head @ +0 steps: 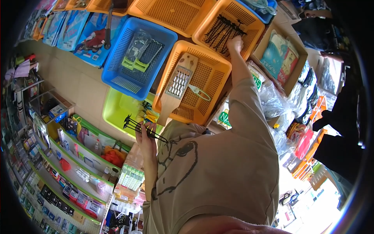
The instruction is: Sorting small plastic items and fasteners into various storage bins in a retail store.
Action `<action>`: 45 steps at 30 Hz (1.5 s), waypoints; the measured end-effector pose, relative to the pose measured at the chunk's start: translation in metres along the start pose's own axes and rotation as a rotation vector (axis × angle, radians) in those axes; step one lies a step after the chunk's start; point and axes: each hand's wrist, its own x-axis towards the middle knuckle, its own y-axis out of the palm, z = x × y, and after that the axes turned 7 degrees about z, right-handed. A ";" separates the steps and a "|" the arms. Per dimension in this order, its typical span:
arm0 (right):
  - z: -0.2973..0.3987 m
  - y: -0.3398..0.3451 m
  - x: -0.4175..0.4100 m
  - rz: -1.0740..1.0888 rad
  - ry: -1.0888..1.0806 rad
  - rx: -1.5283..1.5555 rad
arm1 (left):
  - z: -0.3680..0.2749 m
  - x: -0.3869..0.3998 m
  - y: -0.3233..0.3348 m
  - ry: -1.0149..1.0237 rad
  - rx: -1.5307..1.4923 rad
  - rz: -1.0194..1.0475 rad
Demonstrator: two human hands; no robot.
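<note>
My left hand (pixel 147 137) is closed around several thin black rods with small shaped ends, held beside my shirt and over the lime-green tub (pixel 115 109). My right hand (pixel 235 44) reaches into an orange plastic basket (pixel 201 29) and touches the end of a row of similar black twisted rods (pixel 220 35). Whether its fingers grip one cannot be told. Closer to me, another orange basket (pixel 217 84) holds a wooden-framed metal grater (pixel 178 83) and a pale green-handled tool (pixel 200 92). A blue basket (pixel 112 70) beside it contains packaged items with green parts (pixel 136 64).
A cardboard box (pixel 295 79) of packaged goods and plastic-wrapped items (pixel 274 99) stand at the right. More orange baskets (pixel 172 14) and blue packages (pixel 73 29) line the far side. Stocked shelves (pixel 79 163) curve along the left. Part of another person (pixel 318 32) shows at upper right.
</note>
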 end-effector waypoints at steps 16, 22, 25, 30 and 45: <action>0.000 0.002 -0.005 0.007 0.011 0.088 | -0.001 -0.001 0.000 -0.001 -0.029 -0.042; 0.003 0.001 -0.003 -0.024 0.085 0.108 | -0.001 -0.001 0.001 0.002 -0.021 -0.066; 0.017 -0.009 -0.014 0.017 0.097 -0.011 | 0.000 -0.003 -0.002 0.004 -0.031 -0.075; 0.003 -0.004 0.002 -0.020 0.067 -0.105 | 0.001 -0.004 -0.004 0.007 -0.044 -0.059; 0.016 -0.004 -0.001 0.055 0.097 -0.260 | 0.004 -0.014 -0.003 0.015 -0.066 -0.105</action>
